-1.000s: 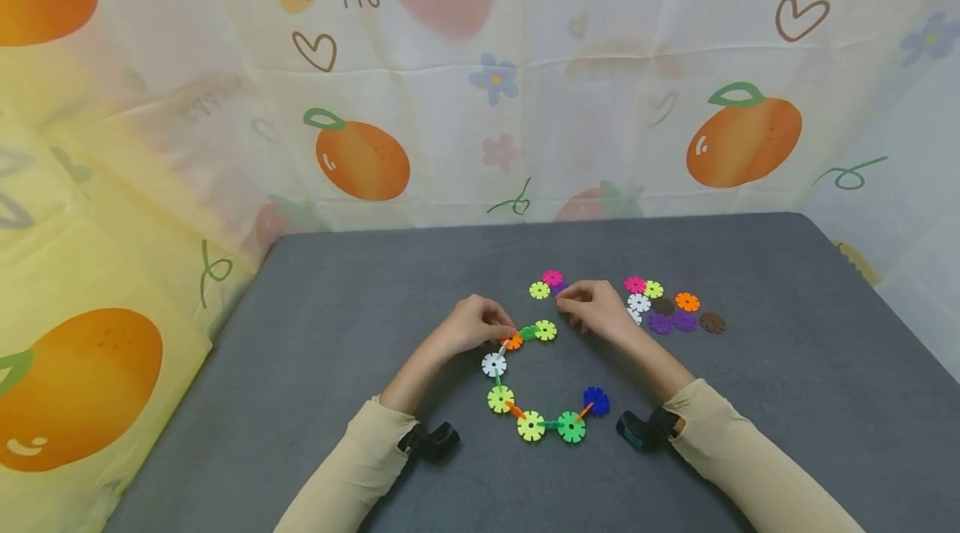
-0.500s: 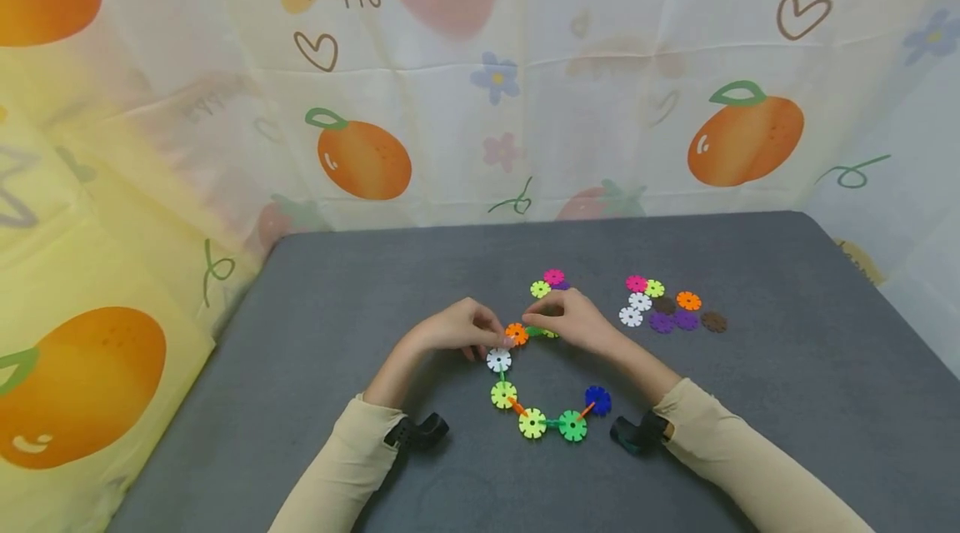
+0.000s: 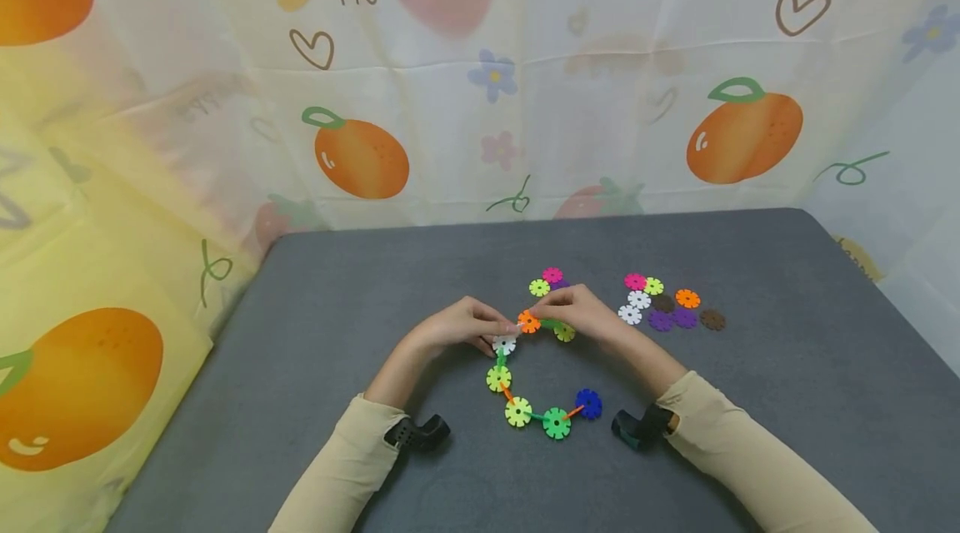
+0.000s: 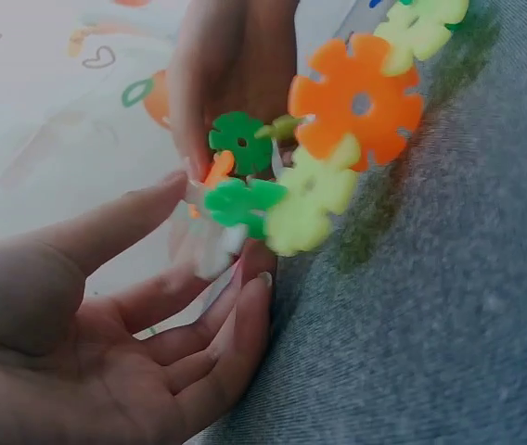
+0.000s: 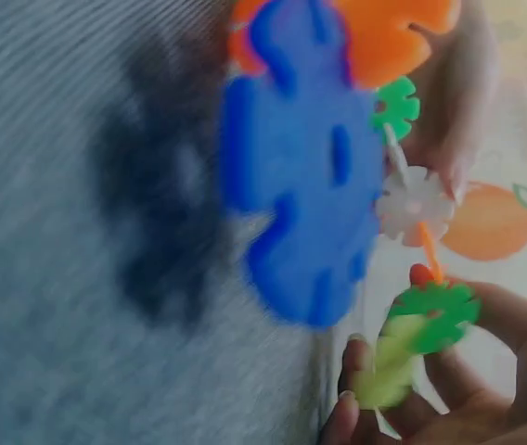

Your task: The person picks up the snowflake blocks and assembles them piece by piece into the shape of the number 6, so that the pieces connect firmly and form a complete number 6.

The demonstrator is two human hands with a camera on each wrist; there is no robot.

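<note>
- The chain (image 3: 498, 373), an open C of slotted discs, lies on the counter (image 3: 360, 283) between the forearms.
- Left hand (image 3: 461, 325), at the chain's far left: thumb and finger pinch the white link (image 5: 412, 221), just above the white disc (image 3: 504, 345).
- Right hand (image 3: 581, 308), at the chain's far end: fingertips grip the orange disc (image 3: 529, 321) beside that link. The hands nearly meet.
- Just changed: a second ago the right hand was off the chain, to its right; now it is on it. The lime disc (image 3: 564, 332) at the chain's far tip has shifted right.
- So the work seems centred on the link-to-orange joint, with both sides now braced. Whether the slots are fully seated, I cannot tell.
- The chain's other tip, the blue disc (image 3: 588, 404), is untouched.
- Loose pieces sit behind the chain, such as the pink disc (image 3: 552, 275), and off to its right, such as the brown disc (image 3: 712, 319).
</note>
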